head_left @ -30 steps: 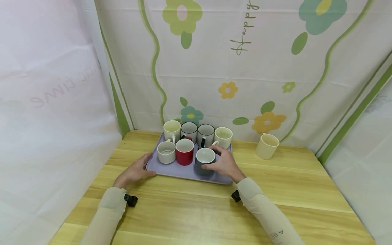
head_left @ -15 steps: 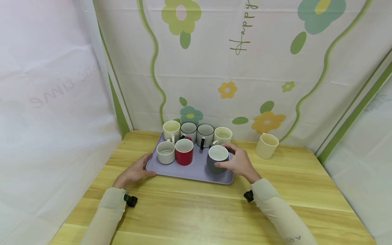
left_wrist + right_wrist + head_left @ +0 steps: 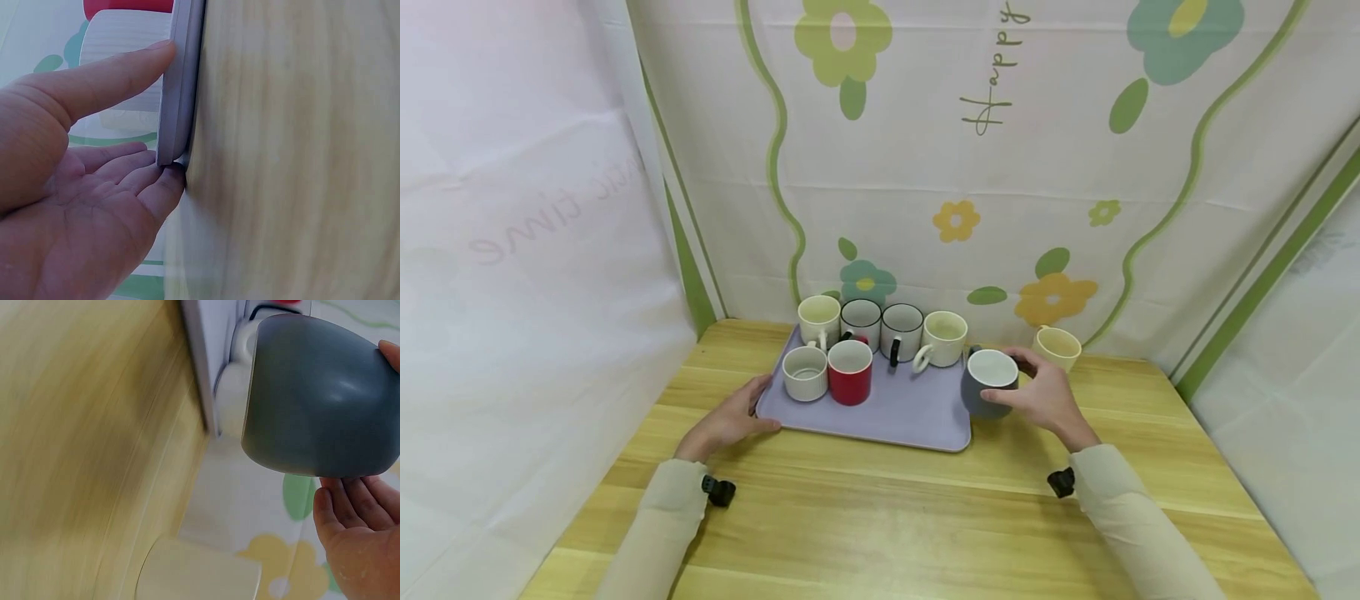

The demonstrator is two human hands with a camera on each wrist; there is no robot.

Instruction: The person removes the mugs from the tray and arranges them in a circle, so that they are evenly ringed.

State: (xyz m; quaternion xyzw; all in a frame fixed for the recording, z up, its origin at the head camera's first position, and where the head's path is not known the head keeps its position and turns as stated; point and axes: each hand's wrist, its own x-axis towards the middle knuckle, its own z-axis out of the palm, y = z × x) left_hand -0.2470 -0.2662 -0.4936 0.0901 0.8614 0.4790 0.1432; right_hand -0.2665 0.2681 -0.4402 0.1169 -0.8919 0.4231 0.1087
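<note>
My right hand (image 3: 1047,395) holds a dark grey mug (image 3: 977,395) with a white inside, thumb on the near side and fingers at the far side. It is raised at the right end of the lilac tray (image 3: 910,413); the right wrist view shows the mug (image 3: 319,400) off the table. My left hand (image 3: 727,422) grips the tray's front left corner; in the left wrist view its thumb (image 3: 119,81) lies against the rim and the fingers reach round the corner. On the tray, a red mug (image 3: 850,382) stands beside a ribbed white cup (image 3: 806,384).
Along the tray's back stand a cream mug (image 3: 818,323), two white mugs with black rims (image 3: 901,337) and another cream mug (image 3: 946,343) with its handle facing forward. A pale yellow mug (image 3: 1060,346) stands at the back right of the wooden table (image 3: 880,517), near the flowered curtain (image 3: 880,167).
My right hand has carried the dark grey mug rightward, from the tray's front row to past its right edge. My left hand stays at the tray corner.
</note>
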